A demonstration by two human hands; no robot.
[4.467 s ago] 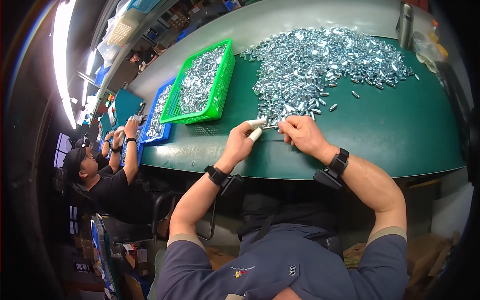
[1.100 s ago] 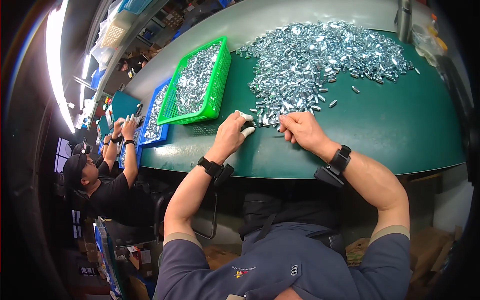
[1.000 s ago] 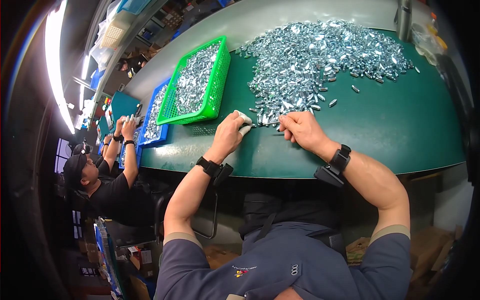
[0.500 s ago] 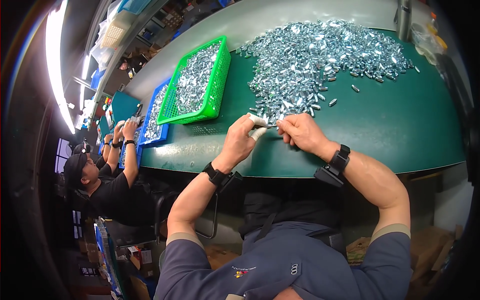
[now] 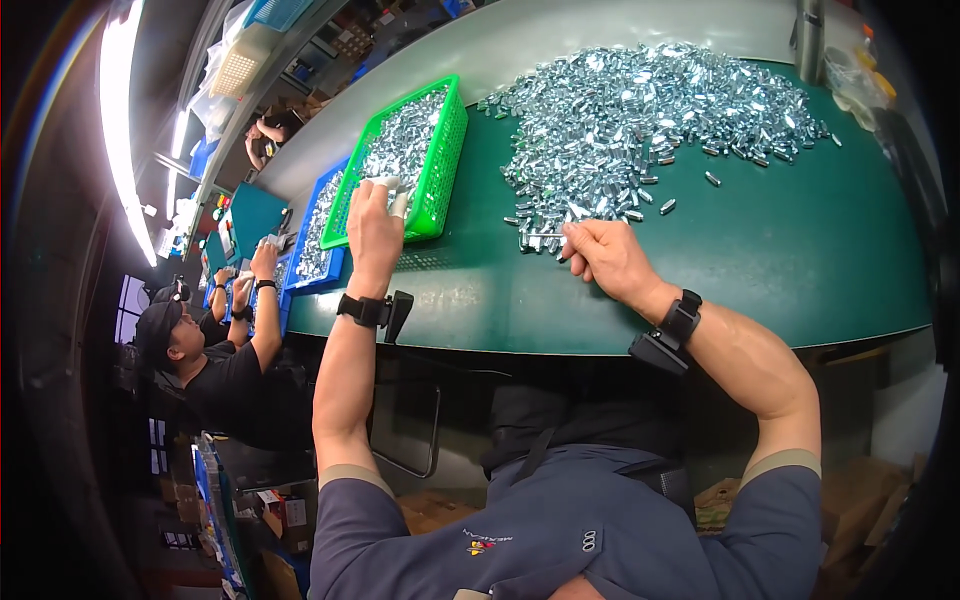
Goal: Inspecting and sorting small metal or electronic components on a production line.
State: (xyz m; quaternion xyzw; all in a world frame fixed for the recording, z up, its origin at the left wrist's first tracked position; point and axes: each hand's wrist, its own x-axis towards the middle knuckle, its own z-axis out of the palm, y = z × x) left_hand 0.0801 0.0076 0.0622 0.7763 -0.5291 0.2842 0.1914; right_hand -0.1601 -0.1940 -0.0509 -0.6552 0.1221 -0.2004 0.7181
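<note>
My left hand [image 5: 376, 232] is over the near end of a green plastic basket [image 5: 448, 165] filled with small shiny metal cylinders. White coverings wrap its thumb and a fingertip, which stand apart with no part visible between them. My right hand [image 5: 612, 258] is closed in a pinch on a thin metal rod [image 5: 546, 235] that points left. The rod's tip lies at the near edge of a large heap of loose silvery metal cylinders [image 5: 640, 120] on the green tabletop [image 5: 760, 260]. Both wrists wear black straps with small boxes.
Left of the basket stands a blue tray [image 5: 318, 265] of similar parts, partly under it. A co-worker [image 5: 215, 345] in dark clothing works farther left along the bench. Clear plastic bags [image 5: 855, 85] and a metal post [image 5: 810, 40] stand at the back right.
My left hand has moved left, from beside my right hand to over the green basket. My right hand stays nearly in place, and the thin rod in it now shows clearly.
</note>
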